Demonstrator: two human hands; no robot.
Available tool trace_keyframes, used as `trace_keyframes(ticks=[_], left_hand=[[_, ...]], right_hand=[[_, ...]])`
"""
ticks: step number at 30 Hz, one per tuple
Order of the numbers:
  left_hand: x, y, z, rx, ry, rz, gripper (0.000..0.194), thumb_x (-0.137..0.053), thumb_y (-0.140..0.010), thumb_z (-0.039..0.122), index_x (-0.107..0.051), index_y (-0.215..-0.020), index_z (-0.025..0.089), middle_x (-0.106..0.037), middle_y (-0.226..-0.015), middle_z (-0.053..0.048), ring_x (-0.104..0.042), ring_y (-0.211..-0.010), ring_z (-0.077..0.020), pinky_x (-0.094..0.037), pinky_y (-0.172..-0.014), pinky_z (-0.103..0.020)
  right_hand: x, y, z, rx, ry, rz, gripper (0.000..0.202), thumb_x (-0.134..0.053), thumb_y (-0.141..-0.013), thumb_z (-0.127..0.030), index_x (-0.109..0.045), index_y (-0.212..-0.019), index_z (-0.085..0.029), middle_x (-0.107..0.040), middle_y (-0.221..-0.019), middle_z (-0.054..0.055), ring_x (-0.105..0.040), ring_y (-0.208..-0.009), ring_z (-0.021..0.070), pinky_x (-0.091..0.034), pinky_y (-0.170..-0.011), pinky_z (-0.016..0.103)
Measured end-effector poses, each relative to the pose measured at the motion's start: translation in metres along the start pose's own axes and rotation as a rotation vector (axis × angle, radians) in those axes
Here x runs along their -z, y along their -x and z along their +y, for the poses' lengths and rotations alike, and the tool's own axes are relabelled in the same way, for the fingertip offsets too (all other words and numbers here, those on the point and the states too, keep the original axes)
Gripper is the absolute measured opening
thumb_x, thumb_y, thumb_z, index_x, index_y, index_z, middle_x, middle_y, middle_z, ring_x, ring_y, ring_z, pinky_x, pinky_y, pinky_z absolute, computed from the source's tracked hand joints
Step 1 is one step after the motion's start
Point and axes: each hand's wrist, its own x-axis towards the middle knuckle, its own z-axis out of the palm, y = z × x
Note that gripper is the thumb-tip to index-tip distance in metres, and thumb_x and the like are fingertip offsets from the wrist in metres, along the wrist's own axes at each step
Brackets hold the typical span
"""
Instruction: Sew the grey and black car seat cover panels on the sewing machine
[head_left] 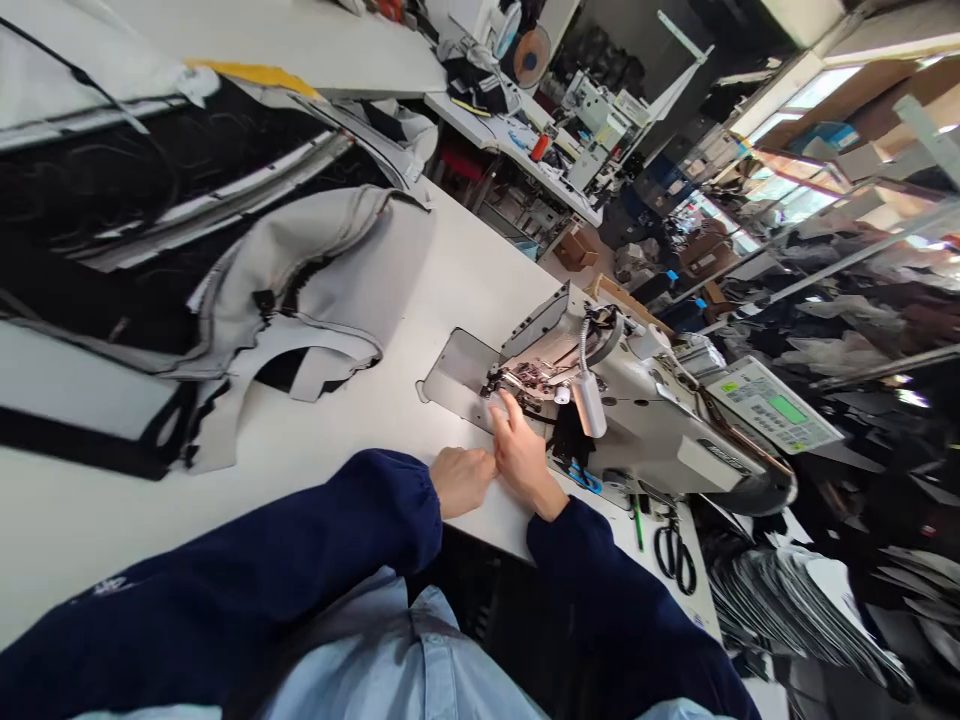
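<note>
The sewing machine (645,435) stands on the white table (401,420), its needle end pointing toward the person's left and its metal plate (459,368) set level in the tabletop. At that needle end the right hand (521,455) has its index finger stretched forward to the parts around the presser foot, the other fingers bent; whether it pinches anything cannot be told. The left hand (463,480) lies just beside it, nearer the person, folded into a loose fist with its back upward, and what it may hold is hidden. Held together like this, the two seem to steady each other for close work, and the lamp (589,405) on the machine is likely set there to light that spot. Along the machine's near side lie a blue-handled tool (583,477), a green pen (638,523) and black-handled scissors (675,560), probably kept within the right hand's reach. Left of the machine, white tabletop runs as far as the grey and black fabric pieces (315,245), giving sideways room. Toward the person, the table edge passes close by both wrists, so room is tight; right of the machine, beyond the scissors, is a stack of cut pieces (810,610).
</note>
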Motion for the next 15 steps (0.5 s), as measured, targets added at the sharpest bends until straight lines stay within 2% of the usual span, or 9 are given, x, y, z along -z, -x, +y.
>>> trace_keyframes(ticks=[3, 5, 7, 9, 12, 15], left_hand=[[0.006, 0.014, 0.005, 0.059, -0.067, -0.024, 0.031, -0.041, -0.094, 0.029, -0.069, -0.087, 0.017, -0.069, -0.091, -0.011, -0.064, -0.083, -0.0258, -0.044, -0.069, -0.035], [0.017, 0.010, -0.004, 0.125, -0.107, -0.014, 0.035, -0.041, -0.094, 0.035, -0.070, -0.086, 0.018, -0.069, -0.091, -0.010, -0.065, -0.086, -0.0264, -0.045, -0.071, -0.035], [0.031, 0.000, -0.017, 0.183, -0.145, 0.015, 0.040, -0.040, -0.095, 0.040, -0.072, -0.085, 0.018, -0.070, -0.090, -0.010, -0.065, -0.087, -0.0261, -0.046, -0.072, -0.034], [0.045, -0.016, -0.031, 0.217, -0.180, 0.066, 0.043, -0.039, -0.095, 0.043, -0.072, -0.085, 0.018, -0.070, -0.092, -0.009, -0.064, -0.090, -0.0256, -0.045, -0.075, -0.034], [0.060, -0.049, -0.044, 0.216, -0.221, 0.142, 0.042, -0.042, -0.093, 0.047, -0.073, -0.087, 0.019, -0.070, -0.099, -0.010, -0.063, -0.096, -0.0262, -0.045, -0.078, -0.033], [0.065, -0.083, -0.047, 0.194, -0.234, 0.174, 0.044, -0.044, -0.091, 0.050, -0.073, -0.090, 0.017, -0.069, -0.100, -0.012, -0.062, -0.098, -0.0282, -0.044, -0.079, -0.035]], right_hand=[[-0.015, 0.010, 0.000, 0.001, -0.297, 0.218, 0.042, -0.029, -0.090, -0.010, -0.059, -0.119, -0.013, -0.052, -0.133, 0.018, -0.057, -0.112, 0.0204, -0.052, -0.081, 0.030], [-0.019, 0.012, 0.004, 0.068, -0.348, 0.230, 0.039, -0.030, -0.094, -0.016, -0.061, -0.117, -0.016, -0.060, -0.122, 0.013, -0.059, -0.107, 0.0193, -0.051, -0.080, 0.028], [-0.017, 0.012, 0.012, 0.097, -0.259, 0.181, 0.036, -0.034, -0.096, -0.022, -0.060, -0.121, -0.019, -0.064, -0.116, 0.010, -0.060, -0.096, 0.0190, -0.050, -0.067, 0.025], [-0.012, 0.011, 0.022, 0.090, -0.102, 0.149, 0.039, -0.035, -0.097, -0.022, -0.056, -0.128, -0.019, -0.063, -0.119, 0.010, -0.059, -0.091, 0.0199, -0.046, -0.058, 0.025], [-0.007, 0.008, 0.034, 0.114, 0.102, 0.101, 0.045, -0.033, -0.095, -0.016, -0.050, -0.137, -0.019, -0.059, -0.128, 0.011, -0.056, -0.089, 0.0208, -0.047, -0.061, 0.028], [-0.009, 0.000, 0.036, 0.091, 0.229, 0.058, 0.048, -0.034, -0.093, -0.013, -0.047, -0.139, -0.013, -0.060, -0.123, 0.016, -0.056, -0.089, 0.0230, -0.050, -0.065, 0.032]])
